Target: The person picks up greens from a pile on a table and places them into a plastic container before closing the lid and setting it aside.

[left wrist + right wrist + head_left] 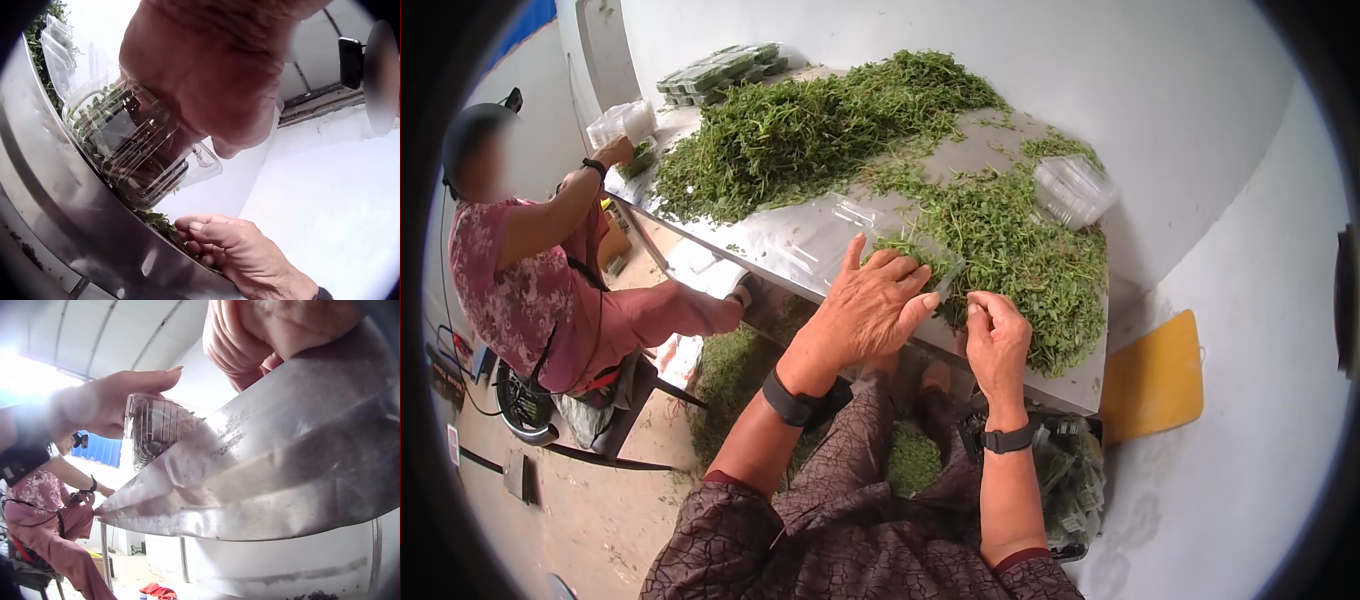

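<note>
Currently, your right hand (997, 345) is curled beside the near edge of the counter (69, 194), nothing visible in it. To its left, the clear container (137, 156) sits under your left hand (870, 310), fingers extended, pressing. Loose greens (1020, 260) spread beyond.

No lettering, brand, number or sign can be read. Well left of the metal table (980, 152), a small white card (453, 445) bears marks (too tiny to make out); below the table's right end, the packs (1072, 490) show pale, illegible patches.
</note>
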`<state>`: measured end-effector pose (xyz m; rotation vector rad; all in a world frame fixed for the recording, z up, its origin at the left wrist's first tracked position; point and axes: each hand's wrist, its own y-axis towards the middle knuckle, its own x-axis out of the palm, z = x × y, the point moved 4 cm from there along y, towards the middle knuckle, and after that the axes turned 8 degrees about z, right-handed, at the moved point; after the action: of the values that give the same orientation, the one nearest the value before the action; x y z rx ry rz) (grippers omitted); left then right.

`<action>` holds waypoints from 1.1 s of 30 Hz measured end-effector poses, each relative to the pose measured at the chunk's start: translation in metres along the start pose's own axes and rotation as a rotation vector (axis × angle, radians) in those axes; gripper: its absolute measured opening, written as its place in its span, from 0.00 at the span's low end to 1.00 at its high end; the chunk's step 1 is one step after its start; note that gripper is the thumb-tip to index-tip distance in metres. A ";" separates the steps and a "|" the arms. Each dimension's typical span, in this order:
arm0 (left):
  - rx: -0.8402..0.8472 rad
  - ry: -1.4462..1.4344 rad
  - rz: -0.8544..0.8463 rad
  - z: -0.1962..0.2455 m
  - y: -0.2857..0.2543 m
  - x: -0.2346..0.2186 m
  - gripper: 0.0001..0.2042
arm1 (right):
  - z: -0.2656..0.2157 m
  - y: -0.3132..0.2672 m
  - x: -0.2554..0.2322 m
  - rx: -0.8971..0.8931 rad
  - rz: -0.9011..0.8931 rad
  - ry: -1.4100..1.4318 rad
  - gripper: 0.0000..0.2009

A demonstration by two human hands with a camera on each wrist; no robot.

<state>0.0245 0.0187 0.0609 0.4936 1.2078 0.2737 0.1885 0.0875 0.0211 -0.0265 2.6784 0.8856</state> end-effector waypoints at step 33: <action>0.168 0.036 0.216 0.013 -0.025 -0.013 0.16 | 0.002 0.001 0.001 -0.032 0.010 -0.025 0.07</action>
<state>0.0314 -0.0114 0.0626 0.7702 1.2189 0.3684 0.1875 0.0893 0.0198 -0.0097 2.6439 0.9255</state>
